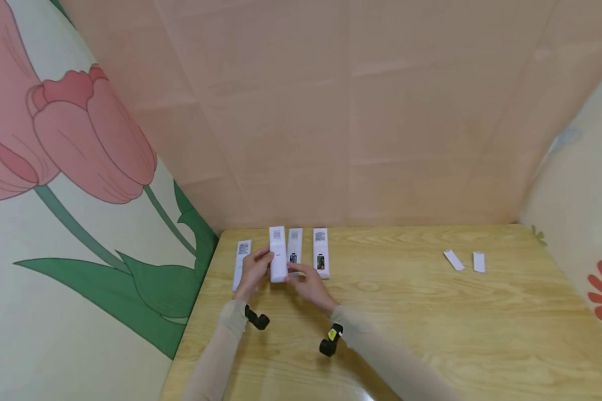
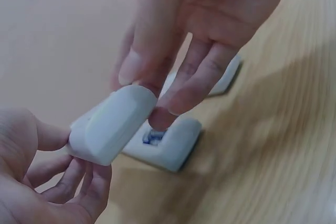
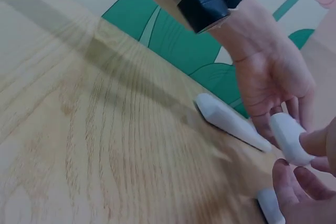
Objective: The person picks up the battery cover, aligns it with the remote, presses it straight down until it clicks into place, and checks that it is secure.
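Observation:
A white remote control (image 1: 278, 267), its back with a printed label facing up, is held above the table in both hands. My left hand (image 1: 253, 269) grips its left side, thumb on one edge and fingers beneath, as the left wrist view shows. At the lower right end, my right hand (image 1: 311, 285) pinches the same remote, with the thumb on its surface in the right wrist view. Just behind it lies a second remote (image 1: 295, 238) with an uncovered battery compartment. Another remote (image 1: 320, 238) with its compartment uncovered lies further right.
Left of my left hand lies one more white remote (image 1: 241, 257), partly covered by that hand. Two small white battery covers (image 1: 453, 260) lie apart at the right of the wooden table (image 1: 406, 323). Walls border the table at the back and sides.

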Demonstrator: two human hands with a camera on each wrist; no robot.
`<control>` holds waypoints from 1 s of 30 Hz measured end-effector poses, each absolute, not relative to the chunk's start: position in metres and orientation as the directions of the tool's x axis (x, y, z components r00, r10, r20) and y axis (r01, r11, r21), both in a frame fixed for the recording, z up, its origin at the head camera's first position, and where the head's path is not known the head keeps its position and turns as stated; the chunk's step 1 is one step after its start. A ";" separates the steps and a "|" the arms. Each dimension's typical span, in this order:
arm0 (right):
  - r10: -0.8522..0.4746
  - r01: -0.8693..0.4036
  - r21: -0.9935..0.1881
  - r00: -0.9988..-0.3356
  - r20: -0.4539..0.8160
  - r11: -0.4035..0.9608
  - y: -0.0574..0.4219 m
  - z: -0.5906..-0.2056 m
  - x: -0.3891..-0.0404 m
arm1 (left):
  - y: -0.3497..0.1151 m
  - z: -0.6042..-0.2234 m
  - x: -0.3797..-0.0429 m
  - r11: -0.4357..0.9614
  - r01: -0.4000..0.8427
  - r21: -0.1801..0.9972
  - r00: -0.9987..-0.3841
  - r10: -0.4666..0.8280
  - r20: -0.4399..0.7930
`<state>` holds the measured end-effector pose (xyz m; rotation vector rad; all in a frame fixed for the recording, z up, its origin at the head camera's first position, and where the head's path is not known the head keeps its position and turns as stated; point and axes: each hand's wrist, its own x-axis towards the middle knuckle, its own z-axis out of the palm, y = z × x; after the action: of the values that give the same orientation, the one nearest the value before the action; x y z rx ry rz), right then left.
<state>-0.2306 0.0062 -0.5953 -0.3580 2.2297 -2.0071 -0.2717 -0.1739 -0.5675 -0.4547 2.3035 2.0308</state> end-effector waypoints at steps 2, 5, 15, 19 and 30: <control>-0.291 -0.066 -0.991 -0.956 0.029 0.118 0.005 -0.596 -0.230 | -0.178 -0.571 -0.272 0.110 -0.247 0.963 -0.954 -0.204 -0.221; -0.332 -0.030 -0.988 -0.943 -0.023 0.154 0.002 -0.599 -0.229 | -0.184 -0.576 -0.272 0.125 -0.249 0.960 -0.952 -0.217 -0.218; -0.385 0.028 -0.988 -0.919 -0.085 0.151 -0.006 -0.610 -0.225 | -0.191 -0.593 -0.274 0.149 -0.244 0.958 -0.943 -0.267 -0.199; -0.397 0.029 -0.993 -0.915 -0.073 0.115 -0.011 -0.613 -0.224 | -0.193 -0.597 -0.275 0.153 -0.269 0.951 -0.933 -0.286 -0.218; -0.426 0.035 -0.990 -0.901 -0.089 0.133 -0.020 -0.618 -0.219 | -0.198 -0.602 -0.279 0.163 -0.301 0.940 -0.936 -0.238 -0.259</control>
<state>-0.2190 -0.0198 -0.6175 -0.3775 2.0678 -1.8230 -0.2789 -0.1977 -0.6019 -0.5469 2.3569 1.9238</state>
